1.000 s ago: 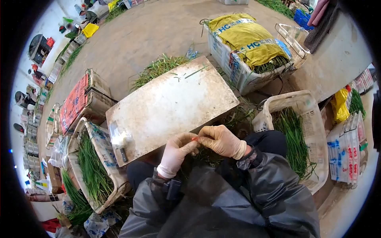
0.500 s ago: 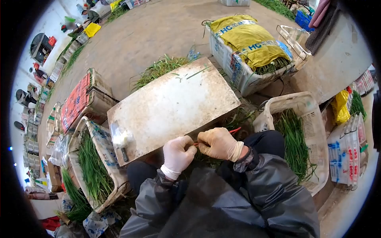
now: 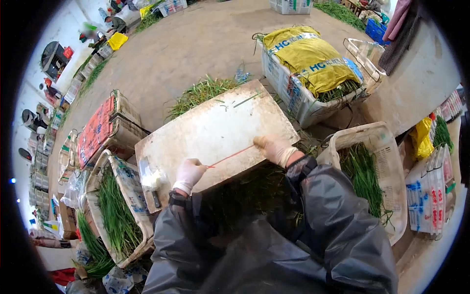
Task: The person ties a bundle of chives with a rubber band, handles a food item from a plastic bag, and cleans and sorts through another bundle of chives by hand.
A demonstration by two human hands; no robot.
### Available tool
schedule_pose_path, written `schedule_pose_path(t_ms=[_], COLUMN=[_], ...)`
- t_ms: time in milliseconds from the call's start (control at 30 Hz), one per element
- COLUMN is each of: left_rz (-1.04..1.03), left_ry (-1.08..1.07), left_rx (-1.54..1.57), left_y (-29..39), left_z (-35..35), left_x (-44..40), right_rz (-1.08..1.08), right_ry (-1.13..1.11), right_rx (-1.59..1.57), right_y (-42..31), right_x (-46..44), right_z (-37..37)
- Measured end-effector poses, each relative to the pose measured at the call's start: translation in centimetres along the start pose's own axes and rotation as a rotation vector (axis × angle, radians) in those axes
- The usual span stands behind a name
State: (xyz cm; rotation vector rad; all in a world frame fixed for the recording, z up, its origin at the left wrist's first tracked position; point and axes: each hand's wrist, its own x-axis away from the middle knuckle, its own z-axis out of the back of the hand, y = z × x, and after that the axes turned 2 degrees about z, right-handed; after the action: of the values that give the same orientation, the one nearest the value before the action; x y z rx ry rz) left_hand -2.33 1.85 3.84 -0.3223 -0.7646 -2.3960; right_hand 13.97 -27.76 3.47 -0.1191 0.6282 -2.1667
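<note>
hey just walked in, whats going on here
A person's white-gloved left hand and tan-and-white-gloved right hand hold a thin red strip, drawn out straight between them over a stained white rectangular board. Green leaf scraps lie near its far edge. A pale plastic crate of long green leaves stands on either side.

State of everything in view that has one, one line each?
Left hand: gloved, closed on red strip
Right hand: gloved, closed on red strip
Red strip: stretched between hands
White board: lying flat, green scraps on top
Left crate: open-topped, holding green stalks
Right crate: open-topped, holding green stalks
Yellow sack: draped over filled crate
</note>
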Motion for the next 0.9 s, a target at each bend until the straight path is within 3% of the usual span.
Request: schedule_pose_path(t_ms=[100, 200, 433, 500, 567, 600, 667, 767, 900], left_rz=[0.155, 0.162, 0.307, 0.267, 0.327, 0.259, 0.093, 0.106, -0.09], left_ry=[-0.018, 0.06, 0.077, 0.192, 0.148, 0.178, 0.414, 0.398, 0.568], left_rx=[-0.008, -0.126, -0.27, -0.323, -0.358, -0.333, -0.336, -0.069, -0.073], left_y=[-3.0, -5.2, -6.4, -6.9, -4.9, -6.5, -10.0, -6.3, -4.9], left_z=[-0.7, -1.5, -0.9, -1.1, 0.4, 0.2, -1.2, 0.6, 0.6], left_x=[-3.3, -5.2, -5.0, -4.5, -2.9, -3.6, -4.9, -1.8, 0.3], right_rz=[0.018, -0.019, -0.099, -0.064, -0.022, -0.033, -0.03, -0.038, -0.365], right_ry=[0.111, 0.067, 0.017, 0.125, 0.265, 0.298, 0.369, 0.546, 0.564], right_rx=[0.187, 0.37, 0.468, 0.434, 0.408, 0.422, 0.341, 0.188, 0.166], right_y=[4.4, 5.4, 3.3, 2.5, 2.0, 1.3, 0.1, 0.2, 4.9], right_x=[-2.5, -4.1, -4.1, -3.7, -2.5, -1.7, 1.1, 8.0, 22.7], right_z=[-2.7, -3.4, -1.6, 0.5, 3.2, 4.9, 8.8, 13.9, 17.5])
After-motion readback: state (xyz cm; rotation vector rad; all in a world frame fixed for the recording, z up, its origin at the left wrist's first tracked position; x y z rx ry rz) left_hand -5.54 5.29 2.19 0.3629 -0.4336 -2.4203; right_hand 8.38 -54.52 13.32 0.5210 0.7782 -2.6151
